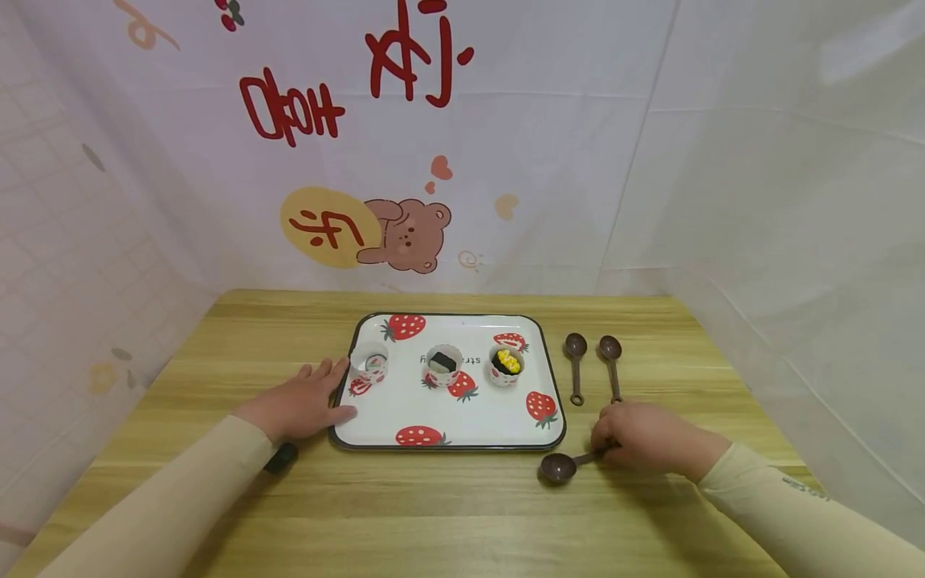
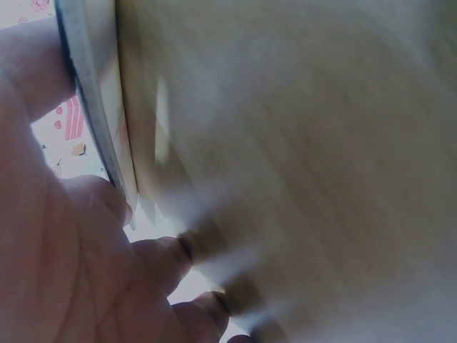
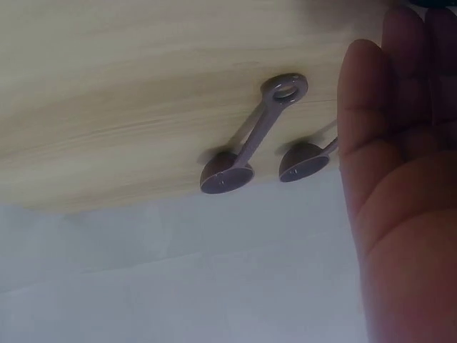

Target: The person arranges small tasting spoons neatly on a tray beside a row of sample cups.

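Note:
My left hand (image 1: pixel 307 399) rests at the left rim of a white strawberry-print tray (image 1: pixel 470 421), thumb reaching over the edge. In the left wrist view, that hand's fingers (image 2: pixel 161 261) are fairly straight, touching the wood outside the rim. Right of the tray, my right hand (image 1: pixel 643 437) pinches the handle of a brown measuring spoon (image 1: pixel 559 468), whose bowl lies near the tray's front right corner. Two more brown measuring spoons, one left (image 1: pixel 576 347) and one right (image 1: pixel 610 349), lie behind this hand. The held spoon is out of sight in the right wrist view.
Three small cups stand on the tray: a left cup (image 1: pixel 369 365), a middle cup (image 1: pixel 443 368) with a black-and-white piece, and a right cup (image 1: pixel 506 368) with a yellow-topped dark piece. A dark object (image 1: pixel 282 457) shows beside the left wrist. A printed cloth (image 1: pixel 535 160) hangs behind the wooden table (image 1: pixel 448 514).

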`<state>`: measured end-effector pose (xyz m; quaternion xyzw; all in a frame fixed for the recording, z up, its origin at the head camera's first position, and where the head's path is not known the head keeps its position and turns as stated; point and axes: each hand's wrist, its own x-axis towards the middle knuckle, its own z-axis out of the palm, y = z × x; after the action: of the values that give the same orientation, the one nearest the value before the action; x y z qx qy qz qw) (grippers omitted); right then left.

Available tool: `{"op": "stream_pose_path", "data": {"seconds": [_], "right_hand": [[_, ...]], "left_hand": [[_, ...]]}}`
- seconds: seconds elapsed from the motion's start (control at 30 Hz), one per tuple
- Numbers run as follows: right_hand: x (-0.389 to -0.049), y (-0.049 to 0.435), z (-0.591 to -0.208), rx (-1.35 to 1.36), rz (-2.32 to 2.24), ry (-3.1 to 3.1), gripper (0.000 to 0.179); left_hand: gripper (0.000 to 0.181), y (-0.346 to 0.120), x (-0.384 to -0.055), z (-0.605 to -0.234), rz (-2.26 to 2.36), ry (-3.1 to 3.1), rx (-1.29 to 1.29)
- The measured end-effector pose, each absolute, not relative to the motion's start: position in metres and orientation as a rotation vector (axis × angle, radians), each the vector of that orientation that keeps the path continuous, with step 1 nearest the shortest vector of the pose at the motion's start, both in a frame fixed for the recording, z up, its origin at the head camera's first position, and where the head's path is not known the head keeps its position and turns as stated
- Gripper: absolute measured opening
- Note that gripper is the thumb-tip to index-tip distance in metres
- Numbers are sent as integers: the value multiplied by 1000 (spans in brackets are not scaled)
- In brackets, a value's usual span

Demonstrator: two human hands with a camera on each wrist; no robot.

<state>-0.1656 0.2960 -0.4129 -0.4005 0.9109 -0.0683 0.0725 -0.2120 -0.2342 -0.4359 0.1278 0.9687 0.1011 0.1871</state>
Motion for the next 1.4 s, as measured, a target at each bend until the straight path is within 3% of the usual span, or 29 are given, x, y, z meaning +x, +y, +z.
{"op": "stream_pose_path", "data": {"seconds": [0.97, 1.4], "right_hand": [[-165, 292, -414, -1147, -233, 2742, 24], [-168, 282, -405, -963, -571, 2636, 21]], "left_hand": [[106, -232, -211, -433, 257, 2722, 352], [106, -233, -213, -435, 243, 2717, 347]]}}
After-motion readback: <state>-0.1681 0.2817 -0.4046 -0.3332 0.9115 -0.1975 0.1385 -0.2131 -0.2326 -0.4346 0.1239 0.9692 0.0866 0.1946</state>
